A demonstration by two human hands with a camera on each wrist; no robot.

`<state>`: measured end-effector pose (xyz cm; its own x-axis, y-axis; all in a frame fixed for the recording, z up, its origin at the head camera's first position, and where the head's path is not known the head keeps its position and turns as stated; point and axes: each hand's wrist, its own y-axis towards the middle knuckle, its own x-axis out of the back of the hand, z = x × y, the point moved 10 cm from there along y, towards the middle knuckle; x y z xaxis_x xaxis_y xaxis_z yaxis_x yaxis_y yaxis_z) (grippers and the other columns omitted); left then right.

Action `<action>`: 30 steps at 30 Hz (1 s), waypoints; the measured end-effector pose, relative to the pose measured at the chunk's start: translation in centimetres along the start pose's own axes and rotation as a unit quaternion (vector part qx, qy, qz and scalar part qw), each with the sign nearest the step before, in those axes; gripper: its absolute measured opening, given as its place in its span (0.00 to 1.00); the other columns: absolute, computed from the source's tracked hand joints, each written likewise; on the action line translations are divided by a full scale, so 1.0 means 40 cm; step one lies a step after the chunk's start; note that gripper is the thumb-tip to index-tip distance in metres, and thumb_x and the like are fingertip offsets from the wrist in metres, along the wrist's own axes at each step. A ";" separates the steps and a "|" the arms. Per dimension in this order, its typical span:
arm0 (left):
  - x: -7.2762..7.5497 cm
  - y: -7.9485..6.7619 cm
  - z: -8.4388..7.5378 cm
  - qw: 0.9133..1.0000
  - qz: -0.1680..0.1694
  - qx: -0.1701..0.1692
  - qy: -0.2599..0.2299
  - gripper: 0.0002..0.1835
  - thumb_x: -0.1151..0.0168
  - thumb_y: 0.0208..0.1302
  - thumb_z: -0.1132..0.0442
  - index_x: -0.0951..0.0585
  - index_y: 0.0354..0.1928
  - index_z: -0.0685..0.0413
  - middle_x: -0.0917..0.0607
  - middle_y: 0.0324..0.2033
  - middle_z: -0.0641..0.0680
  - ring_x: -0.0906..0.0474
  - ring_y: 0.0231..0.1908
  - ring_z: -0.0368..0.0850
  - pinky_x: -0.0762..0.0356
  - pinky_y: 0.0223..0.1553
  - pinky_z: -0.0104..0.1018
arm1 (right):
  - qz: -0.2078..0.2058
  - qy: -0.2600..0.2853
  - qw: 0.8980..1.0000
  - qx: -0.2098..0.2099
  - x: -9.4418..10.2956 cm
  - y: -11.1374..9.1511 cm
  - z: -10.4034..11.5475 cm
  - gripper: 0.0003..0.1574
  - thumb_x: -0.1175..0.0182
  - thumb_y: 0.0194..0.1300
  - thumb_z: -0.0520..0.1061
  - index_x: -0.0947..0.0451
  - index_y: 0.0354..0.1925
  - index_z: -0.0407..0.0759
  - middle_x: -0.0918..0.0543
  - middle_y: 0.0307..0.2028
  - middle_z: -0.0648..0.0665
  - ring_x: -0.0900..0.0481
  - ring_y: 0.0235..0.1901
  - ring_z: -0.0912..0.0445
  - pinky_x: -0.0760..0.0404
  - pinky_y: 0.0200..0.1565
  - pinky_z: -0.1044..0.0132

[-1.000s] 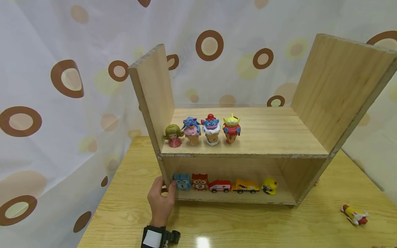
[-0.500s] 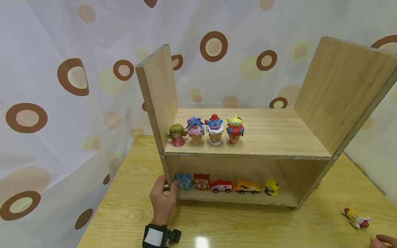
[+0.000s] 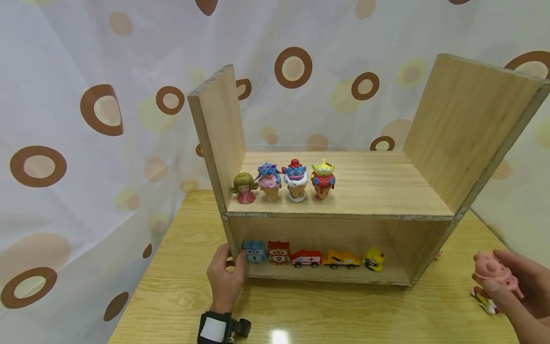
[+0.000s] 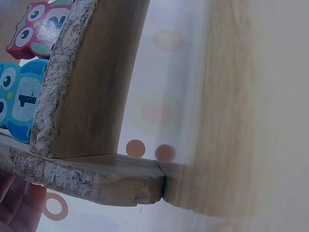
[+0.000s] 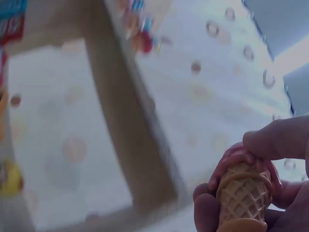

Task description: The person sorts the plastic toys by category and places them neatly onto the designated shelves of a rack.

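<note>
My left hand (image 3: 225, 277) grips the left side panel (image 3: 216, 138) of a two-tier wooden shelf at its lower front edge. In the left wrist view its fingers (image 4: 26, 208) lie against that board. Off the shelf's right side, my right hand (image 3: 528, 291) holds a pink ice-cream-cone figurine (image 3: 494, 272) between thumb and fingers. The right wrist view shows its waffle cone (image 5: 244, 195) under a pink top. On the upper board stand a girl figurine (image 3: 245, 188) and several ice-cream figurines (image 3: 296, 181). Below are owl blocks (image 3: 255, 252), an ambulance (image 3: 306, 258), a yellow truck (image 3: 341, 259) and a yellow duck (image 3: 374, 259).
A small yellow, red and white toy (image 3: 484, 301) lies on the wooden table (image 3: 343, 315), partly behind the right hand. Something small (image 3: 438, 254) peeks out beside the shelf's right panel (image 3: 477, 119). A dotted curtain (image 3: 142, 62) hangs behind.
My right hand has come in from the lower right edge and moved up, carrying the pink ice-cream-cone figurine over the lying toy. The left hand keeps its grip on the panel.
</note>
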<state>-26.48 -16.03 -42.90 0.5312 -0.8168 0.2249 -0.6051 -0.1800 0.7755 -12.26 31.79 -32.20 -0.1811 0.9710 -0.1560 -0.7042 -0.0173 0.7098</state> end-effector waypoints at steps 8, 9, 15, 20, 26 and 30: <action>0.003 0.002 0.006 1.000 0.001 0.009 0.002 0.12 0.32 0.57 0.69 0.17 0.45 0.59 0.13 0.38 0.56 0.16 0.33 0.46 0.18 0.28 0.25 | -0.059 -0.107 0.992 -0.018 -0.194 0.130 0.043 0.33 0.56 0.59 0.13 0.38 0.64 0.18 0.22 0.53 0.41 0.24 0.49 0.57 0.21 0.49 0.77; 0.003 0.001 0.007 1.000 0.002 0.012 0.003 0.12 0.32 0.58 0.69 0.17 0.45 0.59 0.13 0.38 0.56 0.16 0.33 0.46 0.19 0.28 0.25 | -0.047 -0.101 0.994 -0.012 -0.215 0.150 0.049 0.33 0.56 0.59 0.12 0.40 0.63 0.16 0.23 0.54 0.39 0.23 0.51 0.56 0.20 0.52 0.75; 0.000 -0.001 0.005 1.000 0.003 0.008 0.007 0.13 0.33 0.58 0.68 0.17 0.46 0.59 0.13 0.38 0.56 0.16 0.33 0.45 0.18 0.28 0.25 | -0.086 -0.129 0.988 -0.010 -0.271 0.259 0.044 0.29 0.46 0.58 0.17 0.31 0.59 0.25 0.21 0.54 0.41 0.26 0.48 0.55 0.25 0.46 0.77; -0.001 0.000 0.007 1.000 0.006 0.013 0.003 0.13 0.32 0.58 0.68 0.17 0.46 0.58 0.13 0.39 0.55 0.16 0.34 0.45 0.18 0.28 0.25 | -0.121 -0.233 0.963 -0.058 -0.285 0.321 -0.007 0.30 0.39 0.61 0.27 0.26 0.60 0.42 0.19 0.50 0.50 0.24 0.44 0.58 0.24 0.41 0.80; 0.003 0.003 0.006 1.000 -0.001 0.002 0.002 0.13 0.32 0.57 0.69 0.16 0.45 0.58 0.13 0.38 0.55 0.16 0.33 0.46 0.18 0.28 0.25 | -0.100 -0.337 0.931 -0.101 -0.320 0.385 -0.084 0.34 0.37 0.65 0.37 0.30 0.67 0.49 0.24 0.48 0.58 0.25 0.44 0.62 0.23 0.41 0.83; 0.001 0.005 0.004 1.000 -0.001 -0.001 0.000 0.12 0.32 0.57 0.68 0.16 0.45 0.58 0.13 0.38 0.55 0.16 0.33 0.45 0.18 0.28 0.25 | -0.087 -0.383 0.913 -0.110 -0.336 0.407 -0.118 0.35 0.35 0.64 0.40 0.31 0.68 0.50 0.23 0.50 0.50 0.26 0.43 0.66 0.26 0.40 0.85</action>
<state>-26.66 -16.18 -42.84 0.5329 -0.8160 0.2240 -0.6034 -0.1809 0.7766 -24.52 17.34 -21.79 0.4208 0.8440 0.3325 -0.8128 0.1880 0.5514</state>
